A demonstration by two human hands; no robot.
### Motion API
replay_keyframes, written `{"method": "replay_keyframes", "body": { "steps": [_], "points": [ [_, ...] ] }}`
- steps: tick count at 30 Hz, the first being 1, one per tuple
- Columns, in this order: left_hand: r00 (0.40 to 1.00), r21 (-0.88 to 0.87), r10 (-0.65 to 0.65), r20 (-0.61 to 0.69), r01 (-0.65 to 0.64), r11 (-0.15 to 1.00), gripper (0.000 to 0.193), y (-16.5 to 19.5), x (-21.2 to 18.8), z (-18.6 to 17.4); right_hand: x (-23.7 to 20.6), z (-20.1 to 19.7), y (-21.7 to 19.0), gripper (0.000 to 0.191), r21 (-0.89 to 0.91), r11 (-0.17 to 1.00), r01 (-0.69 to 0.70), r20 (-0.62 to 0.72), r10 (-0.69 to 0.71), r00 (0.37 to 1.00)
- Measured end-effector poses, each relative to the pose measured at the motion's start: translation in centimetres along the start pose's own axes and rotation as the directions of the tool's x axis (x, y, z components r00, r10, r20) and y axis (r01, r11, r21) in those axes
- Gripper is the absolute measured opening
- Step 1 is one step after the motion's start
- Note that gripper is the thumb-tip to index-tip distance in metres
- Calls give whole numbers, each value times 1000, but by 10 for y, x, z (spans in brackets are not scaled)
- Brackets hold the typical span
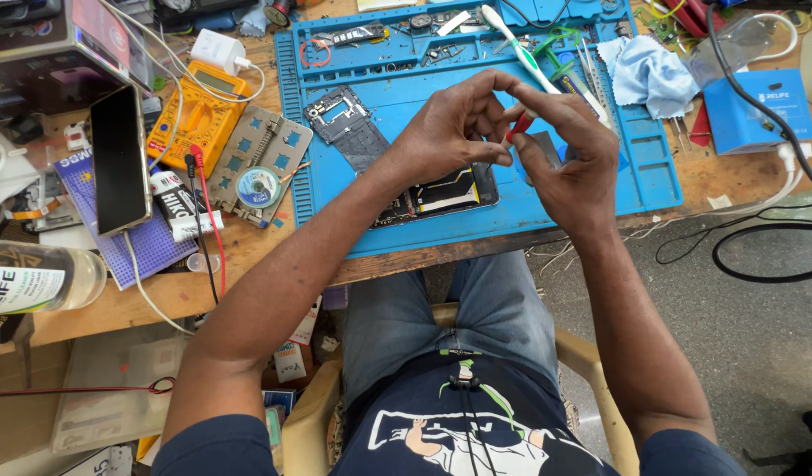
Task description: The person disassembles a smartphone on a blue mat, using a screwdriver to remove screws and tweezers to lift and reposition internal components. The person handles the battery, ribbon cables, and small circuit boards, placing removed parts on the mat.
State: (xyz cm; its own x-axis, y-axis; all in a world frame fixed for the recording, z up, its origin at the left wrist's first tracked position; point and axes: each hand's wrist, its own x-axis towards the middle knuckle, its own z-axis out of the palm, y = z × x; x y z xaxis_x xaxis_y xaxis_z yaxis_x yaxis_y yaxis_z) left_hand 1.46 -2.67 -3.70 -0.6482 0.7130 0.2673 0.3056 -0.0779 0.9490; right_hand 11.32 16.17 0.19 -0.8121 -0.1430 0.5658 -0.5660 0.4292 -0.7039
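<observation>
Sitting in a pale plastic chair (591, 353), the person is showing blue jeans and a dark printed shirt at the near edge of the view, and both forearms are reaching far toward a wooden table (159, 300).

Both hands are meeting above a blue repair mat (406, 220). The left hand (450, 132) is curling its fingertips together and is touching a small red tool (520, 126), which is standing out between the two hands. The right hand (573, 159) is closing its thumb and fingers narrowly around the same red tool; how much of it is hidden inside the hands, I cannot tell.

Under the hands an opened phone (445, 189) is lying on the mat, with its dark inner parts showing. A separate phone frame (340, 115) is lying to the far left of it on the mat. A white and green toothbrush (520, 48) is resting at the far side, and a light blue cloth (652, 75) is lying to the right of it.

Left of the mat, a yellow multimeter (199, 115) is lying on the table, and near it a grey metal plate (256, 163) is carrying a small spool. A dark phone (119, 159) is lying further left.
</observation>
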Motion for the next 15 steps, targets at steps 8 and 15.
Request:
{"method": "replay_keyframes", "body": {
  "steps": [8,15],
  "points": [
    [998,120,64,-13,-62,991,70,6,-1,-2,-4,6,-1,62,-73,997,40,-30,-42,999],
    [998,426,56,32,-64,902,40,10,-6,-14,-9,10,8,55,123,992,-17,-6,18,1000]
  ]
}}
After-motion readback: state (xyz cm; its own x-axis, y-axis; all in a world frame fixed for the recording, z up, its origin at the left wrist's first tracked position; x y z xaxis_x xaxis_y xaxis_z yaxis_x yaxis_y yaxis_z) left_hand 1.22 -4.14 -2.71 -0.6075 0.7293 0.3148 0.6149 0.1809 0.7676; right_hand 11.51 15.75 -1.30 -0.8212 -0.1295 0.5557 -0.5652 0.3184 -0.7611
